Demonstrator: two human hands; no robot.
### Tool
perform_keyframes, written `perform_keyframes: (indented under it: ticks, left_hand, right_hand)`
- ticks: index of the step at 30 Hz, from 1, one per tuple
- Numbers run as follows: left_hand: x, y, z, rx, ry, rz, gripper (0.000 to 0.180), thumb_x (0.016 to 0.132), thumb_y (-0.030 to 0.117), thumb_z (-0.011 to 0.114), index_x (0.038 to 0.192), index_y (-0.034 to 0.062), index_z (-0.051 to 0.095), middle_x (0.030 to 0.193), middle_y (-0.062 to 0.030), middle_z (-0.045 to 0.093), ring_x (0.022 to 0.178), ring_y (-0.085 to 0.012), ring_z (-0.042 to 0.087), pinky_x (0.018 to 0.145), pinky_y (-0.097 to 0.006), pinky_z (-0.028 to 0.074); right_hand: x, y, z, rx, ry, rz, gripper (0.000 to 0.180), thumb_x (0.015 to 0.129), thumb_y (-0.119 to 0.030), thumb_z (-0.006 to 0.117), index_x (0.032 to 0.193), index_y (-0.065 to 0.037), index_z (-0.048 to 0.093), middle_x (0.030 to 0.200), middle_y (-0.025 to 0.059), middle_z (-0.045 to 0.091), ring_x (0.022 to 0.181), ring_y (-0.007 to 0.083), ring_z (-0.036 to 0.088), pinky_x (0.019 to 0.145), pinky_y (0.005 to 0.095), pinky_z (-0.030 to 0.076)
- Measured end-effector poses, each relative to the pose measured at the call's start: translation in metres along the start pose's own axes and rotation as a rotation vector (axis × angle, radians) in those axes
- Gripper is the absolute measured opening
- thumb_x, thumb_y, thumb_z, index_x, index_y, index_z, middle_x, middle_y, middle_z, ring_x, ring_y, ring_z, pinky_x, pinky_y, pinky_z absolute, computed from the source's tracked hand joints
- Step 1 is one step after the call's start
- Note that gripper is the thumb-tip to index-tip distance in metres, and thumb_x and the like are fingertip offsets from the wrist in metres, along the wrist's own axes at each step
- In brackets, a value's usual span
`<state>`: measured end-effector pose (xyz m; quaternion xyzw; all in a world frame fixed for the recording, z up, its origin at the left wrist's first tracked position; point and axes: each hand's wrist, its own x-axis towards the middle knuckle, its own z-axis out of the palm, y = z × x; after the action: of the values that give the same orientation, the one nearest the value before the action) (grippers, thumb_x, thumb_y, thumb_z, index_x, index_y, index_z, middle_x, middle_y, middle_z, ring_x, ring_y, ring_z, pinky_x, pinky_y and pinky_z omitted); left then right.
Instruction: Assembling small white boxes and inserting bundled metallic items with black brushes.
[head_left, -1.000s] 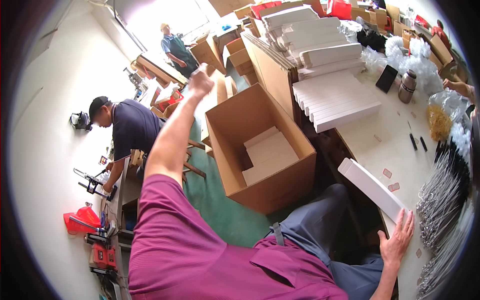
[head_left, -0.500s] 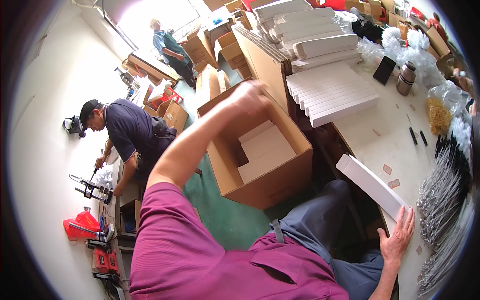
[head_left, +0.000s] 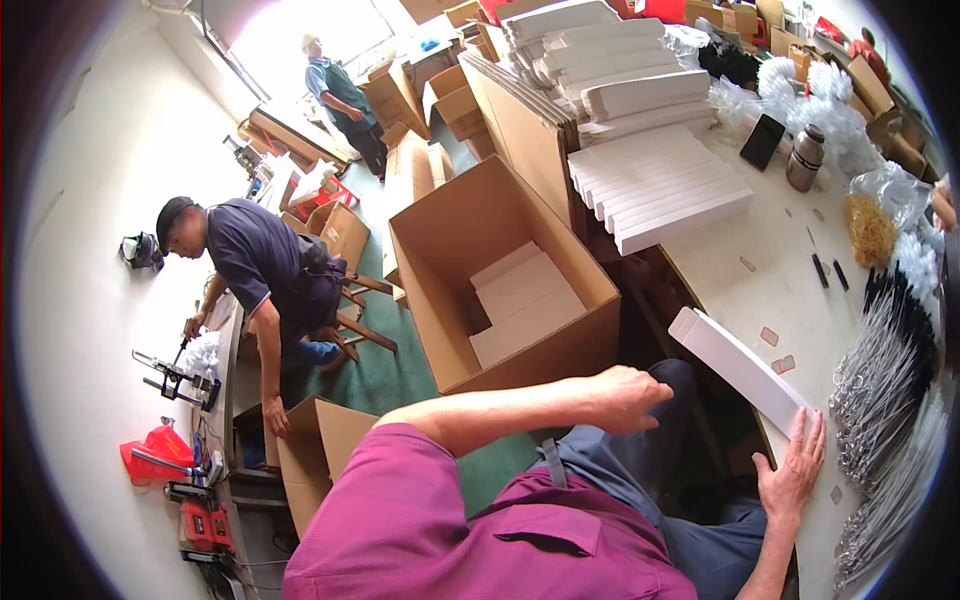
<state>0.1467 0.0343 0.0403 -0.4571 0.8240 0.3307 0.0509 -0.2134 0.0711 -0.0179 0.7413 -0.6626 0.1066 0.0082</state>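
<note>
My left hand [head_left: 628, 398] is in the air between the large open carton and the table edge, fingers curled in, with nothing seen in them. My right hand [head_left: 793, 472] lies with fingers stretched out over the near end of a long, narrow white box [head_left: 742, 362] at the table's edge. The far end of that box has a flap standing out. Left of the table, the big brown carton [head_left: 530, 372] stands open at the top, with flat white boxes [head_left: 530, 300] on its bottom.
On the table [head_left: 715, 265] are a row of white boxes [head_left: 660, 190], higher stacks [head_left: 630, 60], a phone [head_left: 763, 142], a steel flask [head_left: 805, 158] and a heap of wire-handled brushes [head_left: 885, 450]. To the left, a co-worker [head_left: 265, 260] leans over a bench beside another open carton [head_left: 325, 440]. Another person [head_left: 340, 100] stands farther back.
My left hand has swung back from above the carton toward me, over my knees. My right hand stays on the white box. The co-worker's arm has reached down to a carton, which has come into view.
</note>
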Motion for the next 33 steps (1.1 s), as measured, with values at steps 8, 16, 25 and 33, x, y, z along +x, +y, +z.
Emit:
perform_keyframes:
  ticks: [8,16,25,33]
  left_hand:
    - [0.016,0.018,0.042,-0.151,0.059,0.092,0.055,0.092,0.025,0.072,0.138,-0.0016,0.056,0.103,-0.0264,0.071,0.100,-0.0426,0.069,0.089,-0.050,0.055]
    - [0.028,0.029,0.059,-0.151,0.109,0.255,0.044,0.091,0.021,0.071,0.125,-0.0042,0.059,0.097,-0.0255,0.070,0.097,-0.0430,0.069,0.084,-0.051,0.055]
    - [0.039,0.044,0.034,-0.092,0.399,0.442,0.035,0.091,0.014,0.069,0.120,-0.0037,0.060,0.092,-0.0194,0.064,0.091,-0.0375,0.066,0.080,-0.047,0.055]
    - [0.087,0.059,0.012,0.377,0.683,0.491,0.059,0.088,0.018,0.067,0.139,-0.0057,0.053,0.143,-0.0301,0.052,0.134,-0.0445,0.051,0.118,-0.051,0.037]
  right_hand:
    - [0.000,0.000,0.001,-0.003,0.001,0.006,0.114,0.068,-0.020,0.090,0.163,-0.009,0.028,0.165,0.0227,0.026,0.153,0.0401,0.025,0.127,0.0520,0.021]
    - [-0.002,0.002,-0.001,-0.011,-0.004,0.011,0.113,0.069,-0.020,0.090,0.163,-0.009,0.028,0.165,0.0231,0.027,0.153,0.0404,0.025,0.127,0.0524,0.021]
    - [-0.003,0.004,0.001,-0.017,-0.003,0.003,0.111,0.071,-0.024,0.089,0.162,-0.009,0.029,0.165,0.0241,0.027,0.153,0.0420,0.025,0.126,0.0534,0.022]
    - [0.004,0.000,0.003,0.076,0.035,-0.034,0.109,0.068,-0.034,0.091,0.159,-0.007,0.036,0.160,0.0262,0.035,0.149,0.0435,0.031,0.123,0.0532,0.027]
